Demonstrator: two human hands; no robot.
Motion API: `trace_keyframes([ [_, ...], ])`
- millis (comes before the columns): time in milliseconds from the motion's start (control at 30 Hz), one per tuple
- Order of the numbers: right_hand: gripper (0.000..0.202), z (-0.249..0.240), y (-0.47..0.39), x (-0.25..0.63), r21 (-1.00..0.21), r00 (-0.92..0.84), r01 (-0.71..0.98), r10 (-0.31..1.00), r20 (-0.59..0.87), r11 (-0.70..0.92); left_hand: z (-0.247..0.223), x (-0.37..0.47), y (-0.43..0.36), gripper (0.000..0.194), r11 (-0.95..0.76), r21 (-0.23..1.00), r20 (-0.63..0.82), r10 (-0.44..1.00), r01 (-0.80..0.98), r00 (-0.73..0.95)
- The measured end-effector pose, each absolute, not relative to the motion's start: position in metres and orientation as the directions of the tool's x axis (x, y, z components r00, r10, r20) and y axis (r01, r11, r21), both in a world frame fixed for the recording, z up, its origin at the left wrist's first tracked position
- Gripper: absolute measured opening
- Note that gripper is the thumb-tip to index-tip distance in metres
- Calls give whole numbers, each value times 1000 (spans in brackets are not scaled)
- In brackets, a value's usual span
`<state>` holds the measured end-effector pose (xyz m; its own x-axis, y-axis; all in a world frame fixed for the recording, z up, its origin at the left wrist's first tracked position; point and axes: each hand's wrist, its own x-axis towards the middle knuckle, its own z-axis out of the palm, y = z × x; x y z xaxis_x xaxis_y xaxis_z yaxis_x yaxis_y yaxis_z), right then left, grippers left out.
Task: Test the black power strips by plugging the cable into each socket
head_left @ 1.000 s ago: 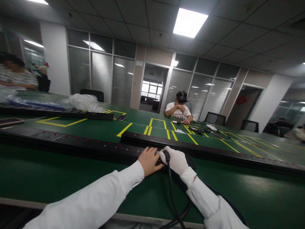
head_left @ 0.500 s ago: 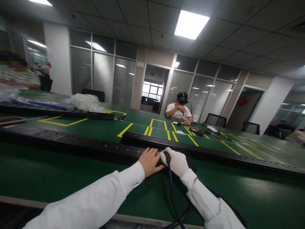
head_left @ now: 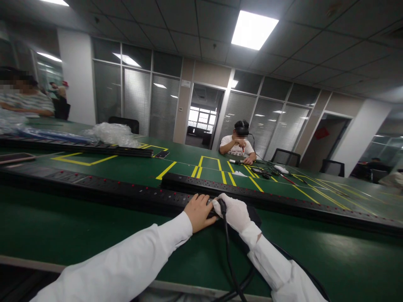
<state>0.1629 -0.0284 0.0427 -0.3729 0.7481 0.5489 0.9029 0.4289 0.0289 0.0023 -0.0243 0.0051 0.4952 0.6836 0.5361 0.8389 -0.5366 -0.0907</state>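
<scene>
A long black power strip point(head_left: 126, 191) with red lights and rows of sockets runs from the left to my hands. My bare left hand point(head_left: 199, 212) grips its right end, fingers over the top and thumb along the near side. My right hand point(head_left: 234, 213), in a white glove, is closed on the black plug point(head_left: 223, 206) of a thick cable point(head_left: 229, 260). It presses against the strip's end beside my left fingertips. My hands hide where plug and strip meet. Under my right wrist, a dark block point(head_left: 253, 216) is partly covered.
A second black strip point(head_left: 267, 197) lies just behind, reaching right. Farther left are a dark bar point(head_left: 135, 152), clear plastic wrap point(head_left: 113, 133) and phones point(head_left: 162, 154). Yellow tape marks the green table point(head_left: 126, 235). Across it sits a person point(head_left: 236, 144) beside tangled cables point(head_left: 267, 171).
</scene>
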Motion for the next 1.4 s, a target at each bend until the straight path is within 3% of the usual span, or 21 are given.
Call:
trace_keyframes([
  [1400, 35, 35, -20, 163, 83, -347, 928, 760, 550, 364, 5, 1, -24, 50, -538, -103, 527, 684, 837, 505],
])
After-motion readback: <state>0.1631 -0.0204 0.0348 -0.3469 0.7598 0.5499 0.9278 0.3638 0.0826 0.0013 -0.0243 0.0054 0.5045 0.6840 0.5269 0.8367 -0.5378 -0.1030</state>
